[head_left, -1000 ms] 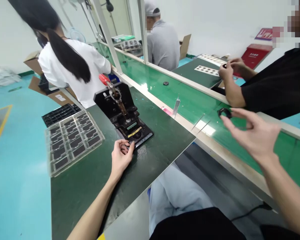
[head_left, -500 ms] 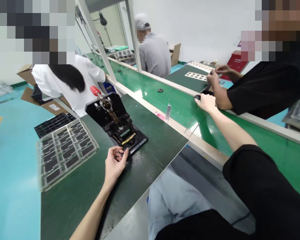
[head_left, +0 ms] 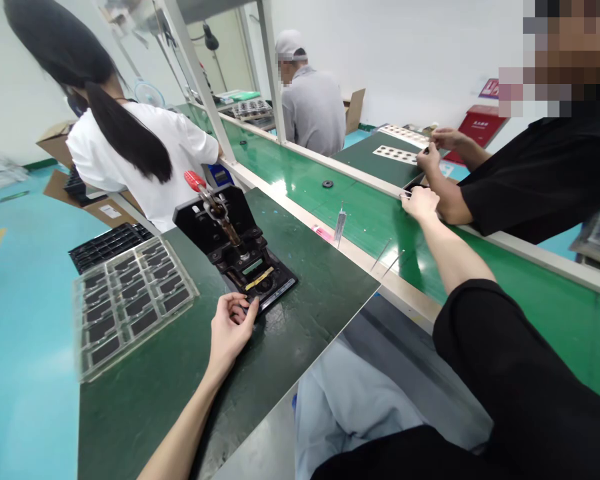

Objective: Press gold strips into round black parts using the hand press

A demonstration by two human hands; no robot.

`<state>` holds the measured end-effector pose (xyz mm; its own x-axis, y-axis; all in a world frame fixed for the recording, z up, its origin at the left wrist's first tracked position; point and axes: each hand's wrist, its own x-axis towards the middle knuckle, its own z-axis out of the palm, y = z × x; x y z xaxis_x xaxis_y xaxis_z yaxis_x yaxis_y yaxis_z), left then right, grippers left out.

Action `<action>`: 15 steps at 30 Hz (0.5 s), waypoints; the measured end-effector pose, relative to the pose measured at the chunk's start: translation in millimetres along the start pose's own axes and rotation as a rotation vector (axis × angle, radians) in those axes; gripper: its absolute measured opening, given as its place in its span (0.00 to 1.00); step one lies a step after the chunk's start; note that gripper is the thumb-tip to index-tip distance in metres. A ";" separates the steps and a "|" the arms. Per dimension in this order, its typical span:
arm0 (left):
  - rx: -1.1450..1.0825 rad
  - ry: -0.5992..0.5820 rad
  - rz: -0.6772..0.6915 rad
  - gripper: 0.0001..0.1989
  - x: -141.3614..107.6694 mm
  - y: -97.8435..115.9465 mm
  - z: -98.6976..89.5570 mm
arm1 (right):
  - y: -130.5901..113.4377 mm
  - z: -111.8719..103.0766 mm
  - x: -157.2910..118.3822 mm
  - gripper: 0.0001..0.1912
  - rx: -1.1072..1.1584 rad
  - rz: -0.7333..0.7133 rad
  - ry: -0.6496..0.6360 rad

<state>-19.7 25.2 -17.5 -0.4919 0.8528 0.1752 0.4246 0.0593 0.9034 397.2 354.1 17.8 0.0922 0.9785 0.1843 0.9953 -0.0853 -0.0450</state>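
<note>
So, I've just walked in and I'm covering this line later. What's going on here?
The person's left hand rests, fingers curled, at the front edge of a black hand press on a dark green bench top, near a clear tray of black parts. Their right hand reaches across a green conveyor belt, pinching a small dark piece, near a co-worker's hands.
</note>
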 end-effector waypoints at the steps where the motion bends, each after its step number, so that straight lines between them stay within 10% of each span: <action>1: 0.000 -0.001 -0.001 0.21 -0.2 0.1 0.0 | -2.3 -0.7 -0.9 0.28 0.022 0.033 0.020; 15: 0.006 -0.021 -0.013 0.21 -1.0 3.2 -0.4 | -79.4 28.0 -10.0 0.27 0.150 -0.295 -0.156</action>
<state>-18.1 24.4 -14.6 -0.4819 0.8624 0.1551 0.4223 0.0735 0.9035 316.4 356.3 -8.0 -0.2152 0.9748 0.0590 0.9621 0.2220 -0.1583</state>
